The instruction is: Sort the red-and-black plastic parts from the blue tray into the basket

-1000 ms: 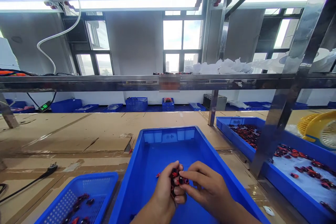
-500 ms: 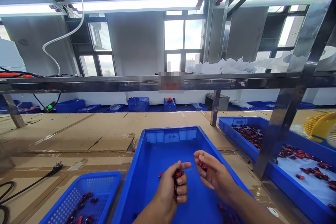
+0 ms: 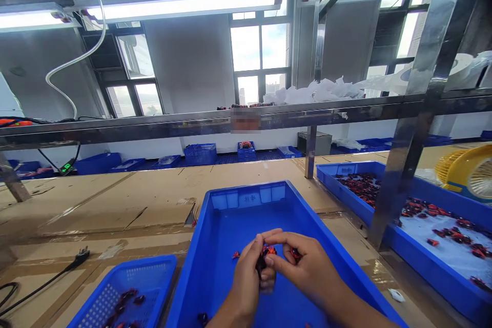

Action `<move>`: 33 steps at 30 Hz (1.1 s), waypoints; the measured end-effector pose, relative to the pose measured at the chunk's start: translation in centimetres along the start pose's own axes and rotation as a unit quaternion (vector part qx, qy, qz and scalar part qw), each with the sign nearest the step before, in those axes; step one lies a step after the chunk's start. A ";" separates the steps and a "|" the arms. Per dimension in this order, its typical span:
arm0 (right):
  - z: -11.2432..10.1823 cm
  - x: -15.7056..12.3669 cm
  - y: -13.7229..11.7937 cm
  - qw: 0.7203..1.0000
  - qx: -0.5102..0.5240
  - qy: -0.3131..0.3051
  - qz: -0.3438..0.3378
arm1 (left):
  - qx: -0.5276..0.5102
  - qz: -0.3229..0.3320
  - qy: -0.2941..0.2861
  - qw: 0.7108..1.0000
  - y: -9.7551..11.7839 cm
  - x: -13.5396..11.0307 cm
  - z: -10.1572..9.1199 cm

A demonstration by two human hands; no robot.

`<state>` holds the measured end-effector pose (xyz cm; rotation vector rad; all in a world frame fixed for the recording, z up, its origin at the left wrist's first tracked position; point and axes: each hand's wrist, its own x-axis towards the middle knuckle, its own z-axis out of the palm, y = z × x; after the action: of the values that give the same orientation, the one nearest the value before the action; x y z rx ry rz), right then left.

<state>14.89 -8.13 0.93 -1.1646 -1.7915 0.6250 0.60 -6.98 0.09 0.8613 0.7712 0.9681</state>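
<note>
Holding red-black parts in the left grip and, half hidden, seemingly another part in the curled right grip, above a tray on the counter beside a basket.

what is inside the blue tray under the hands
In the blue tray: a small red piece beside the left hand, and a dark piece near the picture's bottom edge. That hand and the right hand block part of the view; anything beneath is hidden.
</note>
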 end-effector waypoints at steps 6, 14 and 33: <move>-0.2 -0.4 -0.8 0.998 -0.002 -0.006 -0.063 | -0.006 0.072 -0.084 0.994 0.1 -0.8 -0.1; -0.1 -1.5 -1.8 0.988 -0.031 0.049 -0.144 | -0.029 0.036 -0.166 0.985 0.0 -0.9 -0.3; -0.8 -1.7 -2.3 0.976 -0.024 0.113 -0.184 | -0.221 -0.103 -0.122 0.962 0.5 -0.6 -0.2</move>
<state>14.85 -10.66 2.45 -0.8622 -1.7691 0.2229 0.04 -7.29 0.55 0.4854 0.3984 0.7884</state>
